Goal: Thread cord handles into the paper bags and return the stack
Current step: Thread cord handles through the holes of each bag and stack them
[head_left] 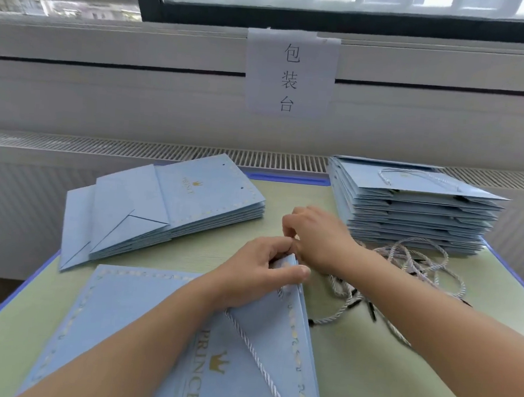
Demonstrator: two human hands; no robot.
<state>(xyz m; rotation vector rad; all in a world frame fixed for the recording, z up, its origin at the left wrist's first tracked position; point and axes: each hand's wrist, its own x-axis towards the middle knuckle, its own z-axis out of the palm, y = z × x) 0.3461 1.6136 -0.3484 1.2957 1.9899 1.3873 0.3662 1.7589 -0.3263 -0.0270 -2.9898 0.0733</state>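
Observation:
A flat light-blue paper bag printed PRINCE lies in front of me on the green table. A pale twisted cord runs across its face up to its far right corner. My left hand grips that corner with fingers and thumb curled round the bag's edge. My right hand is just beyond it, fingers bent and pinching at the same corner; the cord end there is hidden by the fingers.
A pile of flat blue bags lies at the far left. A taller stack with a cord handle on top stands at the far right. Loose cords with black tips lie beside my right forearm. A paper sign hangs on the wall.

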